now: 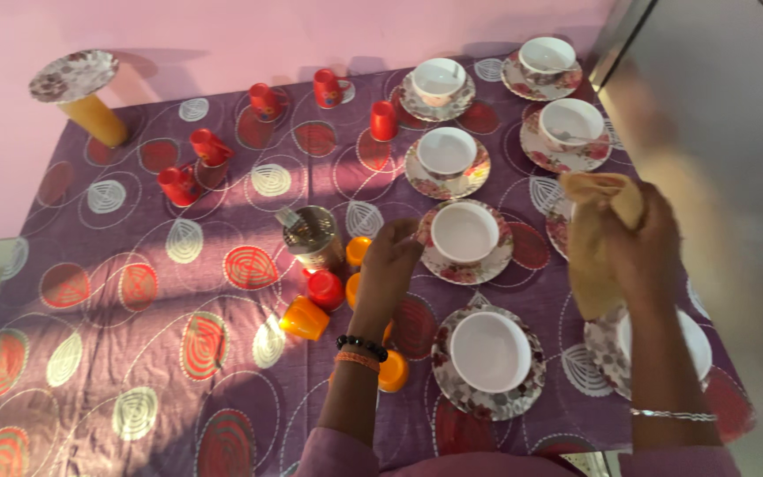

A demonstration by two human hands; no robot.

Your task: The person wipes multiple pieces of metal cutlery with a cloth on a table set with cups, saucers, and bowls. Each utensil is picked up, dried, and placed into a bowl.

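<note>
Left hand (390,265) rests fingers-down on the near-left rim of a floral saucer (493,261) carrying a white bowl (464,231); whether the fingers pinch the rim or only touch it cannot be told. Right hand (642,247) is clenched around a bunched tan cloth (595,238), held above the table's right side.

Nearest the body stands another saucer-and-bowl set (490,352), with a further one partly hidden under the right forearm. Orange cups (305,318) and a red cup (325,288) lie just beside the left wrist, close to a metal tin (313,237).

Judgement on technique: steady the saucer by its rim, keep the bowl centred on it, and keep the cloth clear of neighbouring sets.

Farther back, four more bowl sets (446,152) occupy the purple patterned tablecloth (134,291); small red cups (210,147) are scattered to the left, and a plate balanced on a yellow tumbler (73,75) stands at the far left corner.
</note>
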